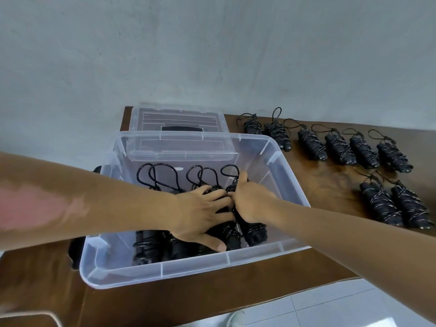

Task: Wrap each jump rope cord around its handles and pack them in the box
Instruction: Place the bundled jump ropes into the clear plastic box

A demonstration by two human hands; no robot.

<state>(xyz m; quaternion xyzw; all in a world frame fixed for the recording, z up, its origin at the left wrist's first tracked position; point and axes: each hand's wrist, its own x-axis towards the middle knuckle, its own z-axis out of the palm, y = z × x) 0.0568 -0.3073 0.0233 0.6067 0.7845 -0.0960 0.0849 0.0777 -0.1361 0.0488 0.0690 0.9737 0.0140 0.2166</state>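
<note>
While both hands sat in clear box (278,166): L hand (200,213) fingers spread flat on wrapped ropes (151,246); R hand (247,199) fingers clamped on rope bundle (254,232).

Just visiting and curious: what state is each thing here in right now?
Box: open, part filled with ropes.
Lid: off, behind the box.
Ropes on table: eight, wrapped, unpacked.
Left hand: resting on ropes inside.
Right hand: gripping a rope inside.
</note>
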